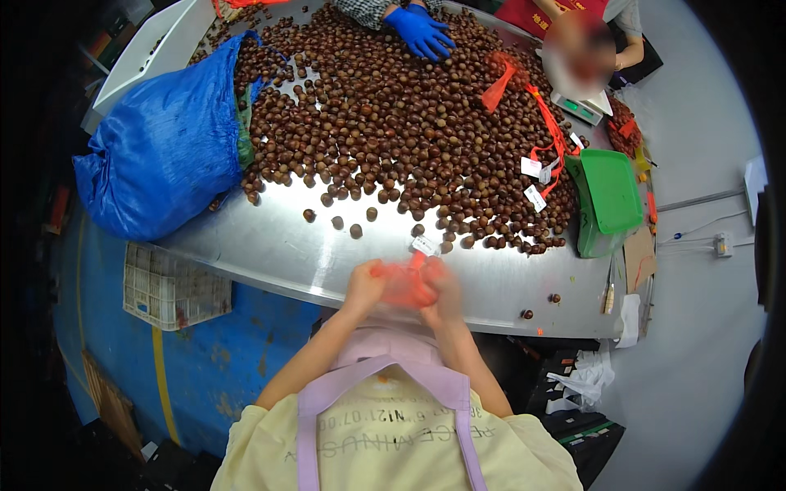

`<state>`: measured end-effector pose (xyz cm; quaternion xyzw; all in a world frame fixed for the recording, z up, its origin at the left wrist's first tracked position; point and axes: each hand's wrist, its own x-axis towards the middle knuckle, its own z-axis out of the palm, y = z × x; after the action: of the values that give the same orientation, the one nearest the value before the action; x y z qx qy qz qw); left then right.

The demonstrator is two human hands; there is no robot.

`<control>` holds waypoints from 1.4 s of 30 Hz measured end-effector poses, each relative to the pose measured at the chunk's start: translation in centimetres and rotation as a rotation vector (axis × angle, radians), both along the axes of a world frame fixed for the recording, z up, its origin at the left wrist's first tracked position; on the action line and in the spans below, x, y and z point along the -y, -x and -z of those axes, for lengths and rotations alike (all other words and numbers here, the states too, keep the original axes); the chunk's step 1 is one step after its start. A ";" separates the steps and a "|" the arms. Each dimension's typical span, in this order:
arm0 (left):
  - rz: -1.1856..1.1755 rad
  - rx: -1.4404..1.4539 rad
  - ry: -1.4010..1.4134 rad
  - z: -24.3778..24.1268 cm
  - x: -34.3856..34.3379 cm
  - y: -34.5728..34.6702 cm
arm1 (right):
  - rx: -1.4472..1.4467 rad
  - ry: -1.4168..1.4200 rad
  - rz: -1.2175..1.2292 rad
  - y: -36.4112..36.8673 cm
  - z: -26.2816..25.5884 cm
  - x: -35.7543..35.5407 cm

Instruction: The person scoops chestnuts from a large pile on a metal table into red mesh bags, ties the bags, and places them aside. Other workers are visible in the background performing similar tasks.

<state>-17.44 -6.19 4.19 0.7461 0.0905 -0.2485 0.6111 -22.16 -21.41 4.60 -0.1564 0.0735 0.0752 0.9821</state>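
Observation:
My left hand (366,283) and my right hand (441,287) hold a red mesh bag (402,285) between them, over the near edge of the metal table. Motion blurs the bag and my right hand. A white printed tag (425,245) hangs off the bag's far side. Beyond my hands spreads a large heap of chestnuts (393,123), with a few loose ones in front of it. More red mesh bags with white tags (535,197) lie on the heap's right side.
A blue woven sack (166,141) lies at the left, its mouth towards the heap. At the right stand a green-lidded container (611,190) and a scale (577,109). Across the table are a person's blue-gloved hands (420,32) and another person. A knife (609,291) lies near the right edge.

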 end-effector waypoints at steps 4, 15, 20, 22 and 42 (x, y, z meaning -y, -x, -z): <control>-0.402 -0.328 0.672 -3.2 -1.3 -1.9 | -0.161 0.847 -0.105 0.1 -5.1 -2.2; 0.192 -0.065 0.087 -2.5 -3.8 -0.3 | -0.286 0.286 0.099 -1.1 -1.9 -1.9; -0.094 -0.422 0.504 -3.5 -5.0 -1.2 | -0.331 0.467 -0.062 -0.2 -1.6 -2.8; -0.222 -0.426 0.646 -3.1 -5.3 -1.4 | -0.251 0.823 -0.139 -0.3 -4.1 -4.4; -0.397 -0.550 0.620 -3.2 -5.2 -2.0 | -0.007 -0.031 -0.179 0.5 0.1 -3.6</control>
<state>-15.39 -1.01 7.42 0.4025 0.3118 -0.3309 0.7945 -22.63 -17.85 4.46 -0.1468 0.0615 0.1645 0.9735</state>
